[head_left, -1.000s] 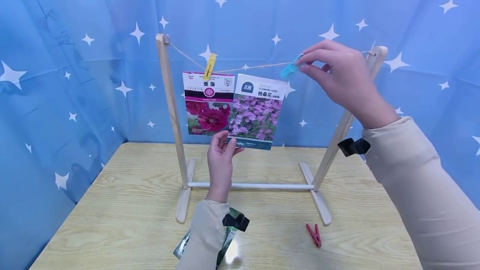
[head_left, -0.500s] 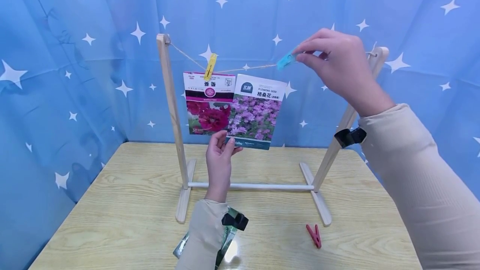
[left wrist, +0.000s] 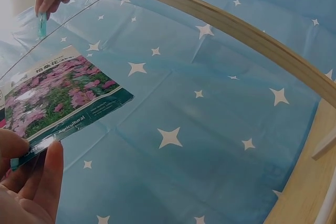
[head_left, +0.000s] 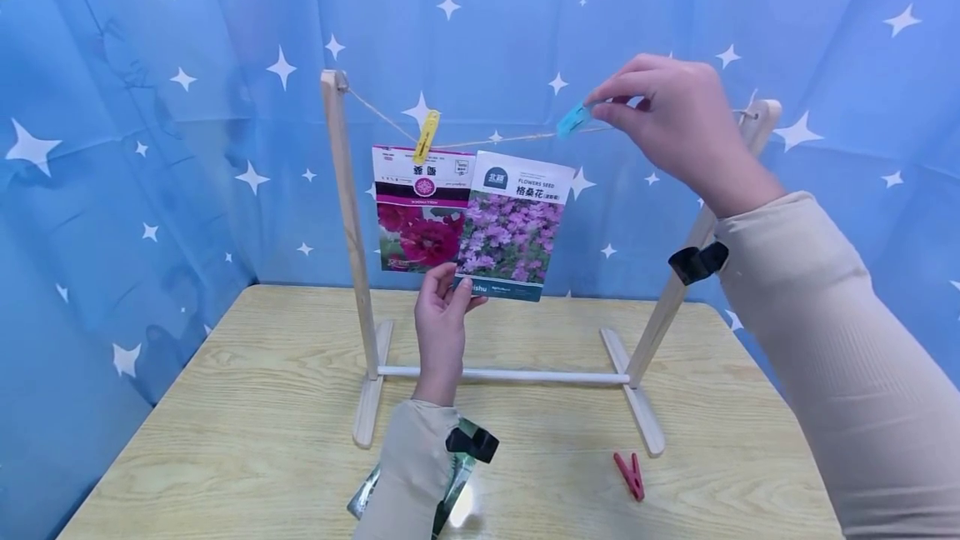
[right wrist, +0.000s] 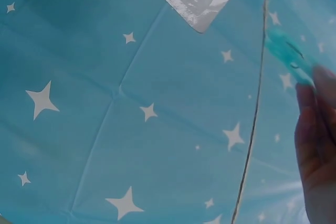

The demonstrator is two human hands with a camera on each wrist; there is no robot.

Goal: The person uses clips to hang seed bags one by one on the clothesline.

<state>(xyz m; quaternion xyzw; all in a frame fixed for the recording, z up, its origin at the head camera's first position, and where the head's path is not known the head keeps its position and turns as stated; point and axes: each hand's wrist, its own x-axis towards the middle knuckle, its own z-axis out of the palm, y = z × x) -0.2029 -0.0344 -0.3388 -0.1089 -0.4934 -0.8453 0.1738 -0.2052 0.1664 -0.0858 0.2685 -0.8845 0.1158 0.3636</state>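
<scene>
Glossy packet (left wrist: 65,95), translucent plastic clothespin (right wrist: 287,51)

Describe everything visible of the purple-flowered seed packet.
The purple-flowered seed packet is flat and glossy, with a white top reading "FLOWERS SEED" beside a dark logo, a photo of blooms, and a teal bottom strip. It is held upright, slightly tilted, its top edge unclipped. The left hand pinches its lower left corner. In the head view it overlaps the red-flowered packet; contact is unclear.

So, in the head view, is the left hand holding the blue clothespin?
No, the left hand holds a seed packet; the right hand pinches the blue clothespin.
</scene>
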